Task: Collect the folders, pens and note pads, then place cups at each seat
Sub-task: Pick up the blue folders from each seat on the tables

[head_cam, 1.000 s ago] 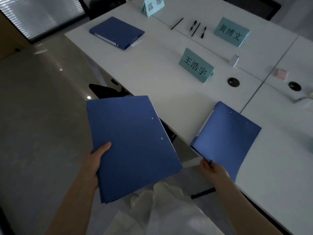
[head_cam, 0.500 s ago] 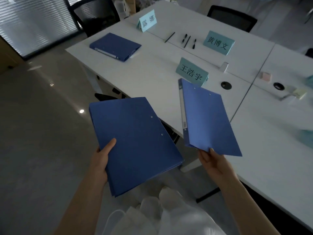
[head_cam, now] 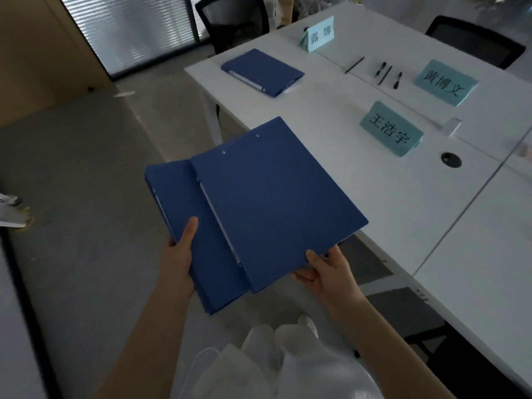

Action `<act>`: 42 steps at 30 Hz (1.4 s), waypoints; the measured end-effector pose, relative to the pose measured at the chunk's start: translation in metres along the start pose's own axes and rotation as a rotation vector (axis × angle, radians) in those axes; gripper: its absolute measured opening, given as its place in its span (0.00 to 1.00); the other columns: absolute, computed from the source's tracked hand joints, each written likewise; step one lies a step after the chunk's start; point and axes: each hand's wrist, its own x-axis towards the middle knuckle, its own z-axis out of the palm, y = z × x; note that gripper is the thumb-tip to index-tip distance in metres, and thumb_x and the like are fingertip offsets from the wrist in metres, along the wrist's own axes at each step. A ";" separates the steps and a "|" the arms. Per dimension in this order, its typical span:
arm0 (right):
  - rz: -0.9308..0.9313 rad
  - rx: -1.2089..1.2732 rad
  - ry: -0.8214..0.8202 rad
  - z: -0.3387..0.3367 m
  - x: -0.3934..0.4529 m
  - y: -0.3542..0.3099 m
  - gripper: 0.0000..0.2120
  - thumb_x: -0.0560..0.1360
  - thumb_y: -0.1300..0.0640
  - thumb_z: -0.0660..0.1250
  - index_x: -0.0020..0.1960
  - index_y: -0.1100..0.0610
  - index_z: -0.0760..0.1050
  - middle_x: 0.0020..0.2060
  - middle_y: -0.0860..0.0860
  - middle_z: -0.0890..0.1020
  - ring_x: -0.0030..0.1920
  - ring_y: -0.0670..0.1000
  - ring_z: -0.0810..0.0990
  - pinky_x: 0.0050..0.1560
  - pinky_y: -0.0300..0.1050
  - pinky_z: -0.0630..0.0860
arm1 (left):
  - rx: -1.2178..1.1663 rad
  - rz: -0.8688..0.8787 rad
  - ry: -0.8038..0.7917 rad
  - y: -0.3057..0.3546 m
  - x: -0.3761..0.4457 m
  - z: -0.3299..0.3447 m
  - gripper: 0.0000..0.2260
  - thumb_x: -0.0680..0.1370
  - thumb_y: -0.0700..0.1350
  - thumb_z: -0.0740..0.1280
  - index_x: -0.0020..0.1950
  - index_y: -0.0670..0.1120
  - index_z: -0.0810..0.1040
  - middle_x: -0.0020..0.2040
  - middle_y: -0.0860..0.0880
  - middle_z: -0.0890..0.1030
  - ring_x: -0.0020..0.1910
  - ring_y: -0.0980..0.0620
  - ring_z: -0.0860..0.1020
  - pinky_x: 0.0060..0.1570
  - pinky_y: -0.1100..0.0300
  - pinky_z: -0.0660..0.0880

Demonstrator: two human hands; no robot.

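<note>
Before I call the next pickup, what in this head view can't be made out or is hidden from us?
- Lower folders, head view: the top folder covers most of them; their count is unclear.
- Fingers of left hand and right hand: under the folders.
- Pens: too small to count surely.
- Small items at the right edge: cut off and blurred.
- Far folder: shut, contents unseen.
- Cups: none in view.

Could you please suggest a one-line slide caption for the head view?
Right hand lays a blue folder onto the left hand's stack; another folder waits on the table.
</note>
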 end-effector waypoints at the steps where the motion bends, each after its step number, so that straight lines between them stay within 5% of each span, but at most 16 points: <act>1: 0.012 -0.032 -0.018 0.012 0.001 0.006 0.17 0.81 0.65 0.57 0.62 0.47 0.70 0.47 0.52 0.86 0.45 0.56 0.86 0.41 0.46 0.82 | -0.006 0.000 0.025 0.002 0.000 -0.009 0.33 0.64 0.60 0.76 0.67 0.52 0.75 0.58 0.49 0.83 0.54 0.45 0.82 0.52 0.42 0.80; 8: 0.049 -0.415 -0.083 0.075 0.010 0.025 0.12 0.78 0.65 0.63 0.60 0.57 0.72 0.49 0.55 0.84 0.41 0.56 0.86 0.48 0.53 0.82 | -0.067 0.008 0.120 0.013 0.011 -0.048 0.30 0.68 0.55 0.76 0.68 0.50 0.74 0.57 0.49 0.83 0.53 0.45 0.83 0.52 0.43 0.80; 13: 0.073 -0.784 -0.120 0.104 0.037 0.015 0.11 0.75 0.58 0.69 0.45 0.68 0.76 0.32 0.56 0.85 0.34 0.55 0.86 0.45 0.53 0.83 | -0.100 -0.009 0.219 0.028 0.035 -0.071 0.26 0.70 0.53 0.76 0.67 0.52 0.74 0.59 0.48 0.82 0.53 0.42 0.82 0.52 0.40 0.79; 19: 0.145 -0.903 -0.164 0.137 0.091 -0.013 0.15 0.78 0.57 0.65 0.40 0.69 0.78 0.29 0.58 0.84 0.31 0.56 0.85 0.39 0.49 0.83 | -0.153 -0.015 0.254 0.060 0.076 -0.078 0.27 0.71 0.54 0.75 0.69 0.52 0.73 0.57 0.48 0.83 0.51 0.43 0.83 0.40 0.48 0.81; 24: -0.035 -1.005 -0.077 0.168 0.174 -0.055 0.14 0.78 0.58 0.64 0.36 0.62 0.79 0.27 0.54 0.83 0.29 0.51 0.84 0.37 0.45 0.83 | -0.123 0.023 0.281 0.099 0.125 -0.076 0.25 0.74 0.51 0.73 0.69 0.52 0.72 0.59 0.47 0.82 0.51 0.42 0.82 0.42 0.48 0.79; 27: -0.193 -1.129 -0.027 0.192 0.228 -0.075 0.11 0.77 0.56 0.62 0.40 0.59 0.79 0.31 0.50 0.83 0.32 0.48 0.83 0.40 0.46 0.82 | -0.096 0.015 0.268 0.120 0.154 -0.069 0.25 0.74 0.51 0.72 0.70 0.51 0.72 0.59 0.46 0.82 0.51 0.42 0.83 0.41 0.49 0.80; 30: -0.232 -1.217 -0.080 0.217 0.281 -0.087 0.12 0.79 0.50 0.61 0.53 0.56 0.77 0.42 0.46 0.81 0.40 0.44 0.78 0.40 0.38 0.73 | -0.079 -0.020 0.264 0.142 0.185 -0.062 0.25 0.74 0.54 0.72 0.69 0.50 0.73 0.58 0.45 0.82 0.51 0.40 0.83 0.41 0.48 0.80; 35: 0.061 -1.044 -0.295 0.254 0.348 -0.094 0.23 0.78 0.38 0.56 0.62 0.53 0.73 0.57 0.49 0.79 0.54 0.48 0.78 0.57 0.51 0.76 | -0.034 -0.079 0.233 0.177 0.228 -0.052 0.23 0.73 0.56 0.71 0.66 0.48 0.75 0.56 0.44 0.83 0.51 0.40 0.83 0.43 0.46 0.80; 38: 0.229 -0.856 -0.410 0.282 0.373 -0.099 0.23 0.80 0.40 0.53 0.66 0.52 0.71 0.60 0.46 0.77 0.59 0.48 0.77 0.59 0.48 0.73 | -0.032 -0.113 0.213 0.200 0.257 -0.048 0.20 0.74 0.56 0.70 0.63 0.48 0.77 0.55 0.43 0.84 0.50 0.40 0.83 0.44 0.46 0.79; 42: 0.255 -0.835 -0.376 0.322 0.407 -0.091 0.27 0.78 0.38 0.57 0.71 0.53 0.66 0.64 0.46 0.75 0.61 0.49 0.76 0.64 0.51 0.72 | -0.035 -0.120 0.168 0.239 0.303 -0.042 0.16 0.76 0.55 0.68 0.59 0.48 0.78 0.53 0.44 0.85 0.50 0.41 0.83 0.44 0.48 0.79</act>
